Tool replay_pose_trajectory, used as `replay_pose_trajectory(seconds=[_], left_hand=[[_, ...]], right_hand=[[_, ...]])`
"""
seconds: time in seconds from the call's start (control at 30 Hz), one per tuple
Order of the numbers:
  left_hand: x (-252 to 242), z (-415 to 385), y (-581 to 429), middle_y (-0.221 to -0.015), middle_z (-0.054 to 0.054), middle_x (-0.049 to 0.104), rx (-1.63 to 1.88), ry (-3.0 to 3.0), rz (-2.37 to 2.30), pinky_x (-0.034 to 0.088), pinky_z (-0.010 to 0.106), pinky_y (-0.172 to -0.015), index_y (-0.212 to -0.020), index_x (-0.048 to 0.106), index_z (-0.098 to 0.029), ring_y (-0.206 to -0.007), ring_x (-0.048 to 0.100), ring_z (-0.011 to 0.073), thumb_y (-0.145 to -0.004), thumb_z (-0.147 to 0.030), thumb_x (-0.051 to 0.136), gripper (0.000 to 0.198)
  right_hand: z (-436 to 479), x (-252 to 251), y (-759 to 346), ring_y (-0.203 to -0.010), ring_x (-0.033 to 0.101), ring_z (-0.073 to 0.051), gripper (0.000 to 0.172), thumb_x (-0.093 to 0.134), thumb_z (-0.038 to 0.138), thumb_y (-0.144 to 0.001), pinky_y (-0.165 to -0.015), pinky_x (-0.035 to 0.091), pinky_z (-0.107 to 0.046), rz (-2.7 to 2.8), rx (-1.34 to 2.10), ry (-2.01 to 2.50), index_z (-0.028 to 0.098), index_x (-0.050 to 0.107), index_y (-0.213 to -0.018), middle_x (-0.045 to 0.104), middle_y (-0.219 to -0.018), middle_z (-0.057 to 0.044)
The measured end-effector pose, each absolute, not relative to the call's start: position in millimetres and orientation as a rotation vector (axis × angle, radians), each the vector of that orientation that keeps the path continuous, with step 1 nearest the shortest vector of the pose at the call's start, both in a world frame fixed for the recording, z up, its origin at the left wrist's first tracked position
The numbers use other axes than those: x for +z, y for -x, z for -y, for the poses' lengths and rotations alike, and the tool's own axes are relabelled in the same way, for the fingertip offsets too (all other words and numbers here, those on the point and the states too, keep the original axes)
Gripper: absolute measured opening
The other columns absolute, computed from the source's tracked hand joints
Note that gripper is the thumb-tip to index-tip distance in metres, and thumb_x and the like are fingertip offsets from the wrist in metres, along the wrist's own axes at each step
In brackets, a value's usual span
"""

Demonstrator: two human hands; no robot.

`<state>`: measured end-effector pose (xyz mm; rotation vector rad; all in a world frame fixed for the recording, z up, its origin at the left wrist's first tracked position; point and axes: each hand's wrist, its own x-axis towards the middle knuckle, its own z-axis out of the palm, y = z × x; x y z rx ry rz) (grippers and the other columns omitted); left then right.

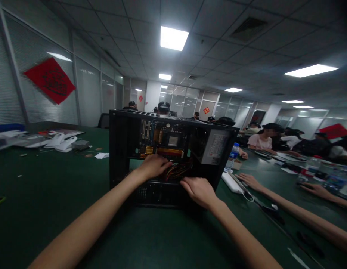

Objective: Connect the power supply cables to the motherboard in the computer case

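Note:
An open black computer case stands on the green table, its motherboard and power supply showing. My left hand reaches inside the case, fingers curled at the red and yellow cables below the motherboard. What those fingers hold is hidden. My right hand rests palm down on the lower front edge of the case, fingers bent over the rim and into the cable bundle.
A co-worker's two forearms and hands lie on the table at right, beside a white flat device and a water bottle. White tools and papers lie at far left. Several people sit at the table beyond.

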<state>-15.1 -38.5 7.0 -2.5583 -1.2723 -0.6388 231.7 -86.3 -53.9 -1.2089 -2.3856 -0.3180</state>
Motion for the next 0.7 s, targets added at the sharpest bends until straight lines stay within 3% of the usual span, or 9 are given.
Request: replay_pose_trajectory(seconds=[0.07,0.13,0.27,0.37,0.43,0.53,0.6,0.7], left_hand=[[8,51,15,-0.088,0.01,0.077,-0.544,2.603,1.147,0.05,0.03,-0.07,-0.092,0.078,-0.02,-0.082,0.072,0.0244,-0.099,-0.051,0.046,0.045],[2,65,25,-0.08,0.008,0.075,-0.495,2.65,1.099,0.047,0.028,-0.063,-0.086,0.076,-0.02,-0.072,0.07,0.0209,-0.101,-0.049,0.042,0.047],[-31,95,63,-0.072,0.005,0.07,-0.453,2.561,0.972,0.047,0.029,-0.061,-0.087,0.073,-0.018,-0.062,0.065,0.0186,-0.102,-0.044,0.041,0.044],[-57,116,85,-0.098,0.013,0.072,-0.681,2.205,1.039,0.052,0.04,-0.078,-0.116,0.069,-0.014,-0.086,0.068,0.0264,-0.099,-0.039,0.047,0.037],[-65,125,89,-0.101,0.012,0.071,-0.717,2.17,1.083,0.051,0.041,-0.081,-0.117,0.068,-0.015,-0.09,0.067,0.0268,-0.096,-0.038,0.053,0.035],[-67,128,87,-0.096,0.01,0.071,-0.728,2.165,1.118,0.05,0.041,-0.077,-0.113,0.07,-0.015,-0.084,0.066,0.0261,-0.093,-0.037,0.057,0.033],[-67,127,86,-0.093,0.009,0.071,-0.724,2.149,1.085,0.049,0.04,-0.075,-0.115,0.069,-0.015,-0.082,0.065,0.0252,-0.093,-0.032,0.055,0.032],[-70,129,87,-0.1,0.009,0.072,-0.747,2.177,1.082,0.048,0.039,-0.082,-0.123,0.067,-0.017,-0.088,0.065,0.0234,-0.094,-0.026,0.052,0.035]], right_hand=[[100,-80,-248,-0.112,0.064,-0.028,0.033,0.047,0.037,-0.1,-0.094,0.05,-0.044,2.251,-0.567,1.014,0.017,0.062,-0.123,0.068,-0.118,-0.015],[107,-101,-265,-0.135,0.048,-0.033,0.045,0.056,0.033,-0.095,-0.106,0.044,-0.053,2.088,-0.711,0.832,0.018,0.05,-0.137,0.055,-0.138,-0.018],[104,-109,-292,-0.138,0.041,-0.031,0.059,0.066,0.022,-0.088,-0.11,0.038,-0.055,1.713,-0.758,0.766,0.025,0.044,-0.143,0.045,-0.142,-0.014],[93,-104,-301,-0.141,0.038,-0.032,0.062,0.058,0.04,-0.093,-0.114,0.033,-0.058,1.368,-0.372,0.963,0.021,0.037,-0.149,0.039,-0.15,-0.017],[85,-110,-303,-0.143,0.038,-0.033,0.072,0.049,0.06,-0.094,-0.117,0.03,-0.054,1.256,0.045,1.095,0.018,0.037,-0.151,0.039,-0.153,-0.018],[76,-131,-302,-0.141,0.042,-0.033,0.095,0.042,0.085,-0.081,-0.12,0.03,-0.047,1.07,0.648,1.231,0.016,0.05,-0.145,0.051,-0.148,-0.015],[73,-146,-299,-0.141,0.044,-0.032,0.097,0.046,0.089,-0.074,-0.12,0.031,-0.044,0.91,0.881,1.255,0.018,0.057,-0.139,0.058,-0.143,-0.012],[72,-155,-292,-0.14,0.047,-0.03,0.088,0.066,0.077,-0.068,-0.121,0.03,-0.043,0.809,0.99,1.198,0.02,0.062,-0.135,0.063,-0.139,-0.008]])
